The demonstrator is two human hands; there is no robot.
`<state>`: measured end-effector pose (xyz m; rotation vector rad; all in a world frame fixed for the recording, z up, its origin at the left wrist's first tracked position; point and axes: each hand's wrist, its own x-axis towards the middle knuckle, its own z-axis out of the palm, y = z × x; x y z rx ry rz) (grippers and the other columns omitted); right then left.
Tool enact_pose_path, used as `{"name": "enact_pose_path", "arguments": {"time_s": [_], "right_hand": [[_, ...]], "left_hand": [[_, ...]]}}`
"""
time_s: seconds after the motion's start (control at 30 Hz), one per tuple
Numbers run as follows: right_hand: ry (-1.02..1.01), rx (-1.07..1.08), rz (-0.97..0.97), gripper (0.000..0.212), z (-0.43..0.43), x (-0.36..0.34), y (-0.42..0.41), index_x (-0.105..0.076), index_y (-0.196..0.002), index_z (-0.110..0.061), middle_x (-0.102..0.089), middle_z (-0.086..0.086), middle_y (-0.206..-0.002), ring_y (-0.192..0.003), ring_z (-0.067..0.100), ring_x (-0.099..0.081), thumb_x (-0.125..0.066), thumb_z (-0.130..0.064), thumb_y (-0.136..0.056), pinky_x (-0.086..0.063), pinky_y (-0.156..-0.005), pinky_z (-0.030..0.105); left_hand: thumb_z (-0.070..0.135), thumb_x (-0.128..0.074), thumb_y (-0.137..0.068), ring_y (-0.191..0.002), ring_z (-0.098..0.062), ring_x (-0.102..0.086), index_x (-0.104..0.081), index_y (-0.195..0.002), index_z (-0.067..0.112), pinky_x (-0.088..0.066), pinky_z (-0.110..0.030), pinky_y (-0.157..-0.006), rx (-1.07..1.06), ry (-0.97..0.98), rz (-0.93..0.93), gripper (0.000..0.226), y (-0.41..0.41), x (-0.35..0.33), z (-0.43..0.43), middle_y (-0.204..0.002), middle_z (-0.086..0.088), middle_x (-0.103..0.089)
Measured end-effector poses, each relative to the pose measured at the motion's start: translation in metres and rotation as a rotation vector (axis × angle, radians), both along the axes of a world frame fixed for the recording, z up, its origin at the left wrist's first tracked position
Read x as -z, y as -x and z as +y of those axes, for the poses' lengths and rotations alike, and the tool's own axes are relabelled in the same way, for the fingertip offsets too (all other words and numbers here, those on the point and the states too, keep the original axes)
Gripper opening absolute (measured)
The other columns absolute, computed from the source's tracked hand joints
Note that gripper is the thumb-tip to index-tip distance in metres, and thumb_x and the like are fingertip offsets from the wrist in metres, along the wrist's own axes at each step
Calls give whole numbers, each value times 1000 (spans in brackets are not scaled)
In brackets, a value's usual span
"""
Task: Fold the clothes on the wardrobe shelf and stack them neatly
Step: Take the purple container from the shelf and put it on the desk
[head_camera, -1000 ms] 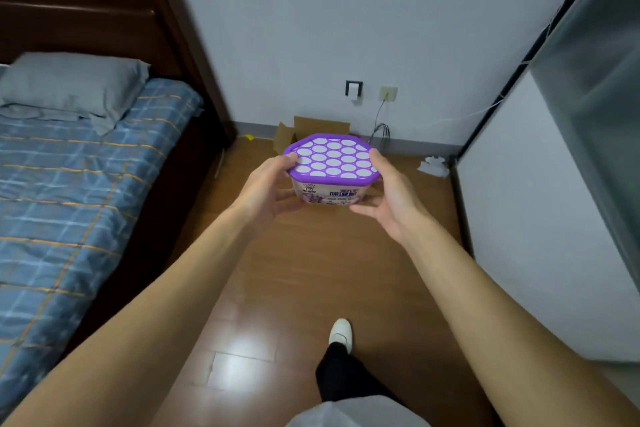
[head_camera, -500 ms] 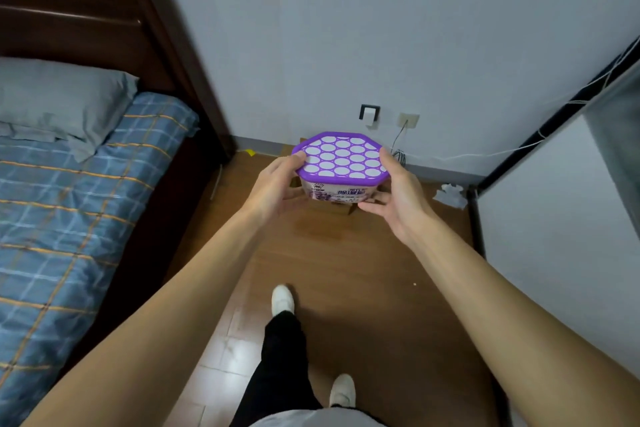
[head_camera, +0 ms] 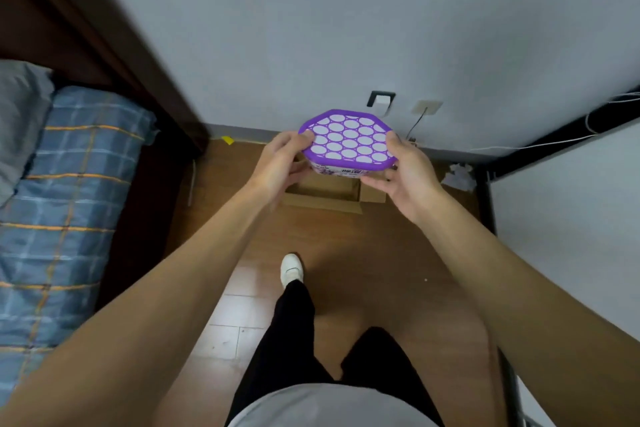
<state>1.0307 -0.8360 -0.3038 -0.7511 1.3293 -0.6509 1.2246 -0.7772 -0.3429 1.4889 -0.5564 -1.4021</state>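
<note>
Hands meet around a purple-lidded container (head_camera: pixel 348 142), which we see held in the air at arm's length. The left hand (head_camera: pixel 277 166) grips its left side and the right hand (head_camera: pixel 405 177) its right, each with the thumb on the lid's edge and the fingers curled under the body. The lid is a purple lattice over white round patches. The pale body below it carries a printed label too small for us to read. The container hangs above an open cardboard box (head_camera: pixel 322 194), which sits on the wooden floor (head_camera: pixel 398 270) close to the grey wall. On that wall, just beyond the container, we make out a black-framed socket (head_camera: pixel 381 102) and beside it a pale outlet (head_camera: pixel 426 107) with a dark cable running down from it. At left stands a bed (head_camera: pixel 69 201) with a blue checked cover, a grey pillow (head_camera: pixel 17 114) and a dark wooden headboard (head_camera: pixel 104 28). A small yellow scrap (head_camera: pixel 227 140) lies at the foot of the wall near the headboard. At right, crumpled white paper (head_camera: pixel 459 177) lies in the corner beside a black frame (head_camera: pixel 485 198) that edges a white panel (head_camera: pixel 571 218). Below the arms, a black trouser leg (head_camera: pixel 287 340) ends in a white shoe (head_camera: pixel 291 269) planted on the floor.
</note>
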Motion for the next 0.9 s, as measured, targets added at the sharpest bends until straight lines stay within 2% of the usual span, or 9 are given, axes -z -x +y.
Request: {"name": "enact_pose_path", "arguments": {"time_s": [0.1,0.17,0.3,0.37,0.53,0.63,0.7,0.83,0.9], "right_hand": [[1,36,42,36,-34,23,-24,-48,-138,-17,-65,5,-126,-113,23,-65,-48,-31,-104,-56,-96,46],[-37,82,54,36,-75,59,-40,-48,-139,-17,-65,5,-125,-112,22,-65,-47,-31,-105,-57,-95,45],[17,86,47,14,-100,92,-48,-52,-116,-29,-63,0,-119,-108,18,-66,-45,-33,-105,-61,-79,35],[9,90,49,8,-125,143,-54,-53,-107,-33,-64,-3,-117,-106,16,-67,-46,-35,-104,-60,-76,33],[-30,81,105,8,-163,266,-59,-55,-104,-32,-66,-9,-109,-98,10,-68,-48,-35,-103,-60,-75,31],[-55,38,155,7,-181,344,-56,-54,-101,-31,-64,-11,-105,-93,9,-68,-49,-33,-103,-61,-75,31],[-66,7,189,6,-192,396,-54,-54,-101,-30,-63,-9,-107,-96,12,-67,-49,-31,-103,-61,-81,35],[-109,-59,203,9,-210,495,-53,-53,-108,-25,-65,-4,-110,-98,14,-68,-49,-32,-103,-60,-85,41],[-146,-103,182,11,-215,539,-54,-50,-108,-28,-64,-4,-111,-99,14,-68,-50,-37,-102,-60,-86,42]], "left_hand": [[51,-64,-84,-101,-13,-72,-59,-106,24,-54,-28,-83,22,-37,-11,35,-16,22,-37,-108,5,-75],[47,-65,-86,-102,-16,-72,-62,-107,23,-56,-34,-88,31,-49,12,32,-28,57,-80,-109,3,-75],[46,-66,-88,-99,-16,-72,-70,-104,26,-60,-33,-83,18,-5,-18,26,-38,80,-99,-107,3,-76],[45,-64,-90,-100,-15,-71,-72,-107,24,-59,-31,-80,4,-20,-41,28,-42,124,-124,-106,4,-76],[37,-58,-99,-98,-12,-71,-67,-121,18,-59,-29,-83,-8,-106,-92,30,-46,244,-163,-101,8,-76],[36,-56,-99,-93,-9,-71,-68,-107,26,-59,-34,-85,3,-152,-91,18,-44,323,-181,-93,11,-75],[36,-55,-98,-86,-6,-72,-67,-97,28,-60,-31,-78,-4,-180,-91,14,-42,374,-189,-87,14,-75],[45,-53,-97,-92,-11,-72,-61,-104,30,-61,-28,-76,16,-254,-103,18,-40,469,-202,-105,5,-71],[47,-52,-98,-86,-6,-73,-61,-101,32,-60,-24,-70,36,-294,-116,18,-44,511,-211,-102,6,-71]]}}
